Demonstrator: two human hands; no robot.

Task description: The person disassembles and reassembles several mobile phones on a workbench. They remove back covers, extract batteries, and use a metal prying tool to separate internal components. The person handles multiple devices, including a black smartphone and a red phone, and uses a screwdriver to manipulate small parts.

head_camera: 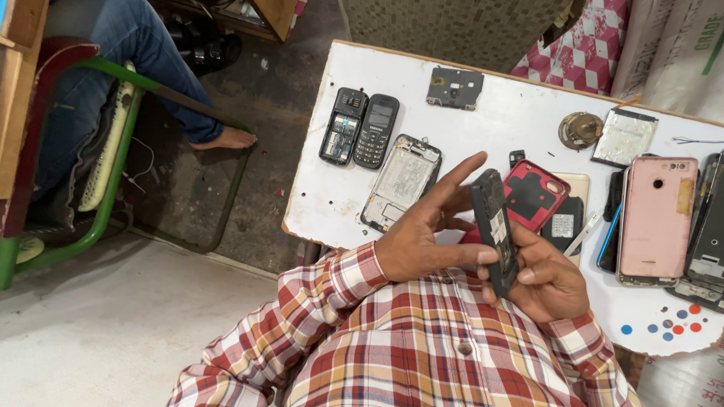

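Held up edgewise over the near edge of the table, head view: a small black bar-shaped mobile phone body [495,230] with its back cover off sits between both hands, above the checked shirt.
Right hand [549,285]: cups the phone's lower end from beneath, fingers curled and closed on it, thumb pressed against its side.
Left hand [422,237]: thumb and one fingertip pinch the phone's lower edge, while the other fingers are spread apart, the forefinger stretched out towards the top of the phone.
Handling, as I judge it: light and stiff, a thin plastic shell with exposed inner parts, so fragile on the open face; the smooth narrow sides look slippery. Best gripped by the long side edges, off the bare board.
White table top [498,128]: chipped at the near left corner.
Far left of table: an opened black keypad phone [343,126] beside a closed black keypad phone [376,130], touching; just beside them, a silver smartphone frame [400,182].
Far edge: a grey rectangular back plate [455,88].
Right side: a red phone case [534,194] behind the hands, a pink smartphone back [657,218] and a silvery square foil piece [624,136].
Labels: small round blue and red stickers [673,322] dot the near right corner; a white sack with green print [682,53] stands beyond the table.
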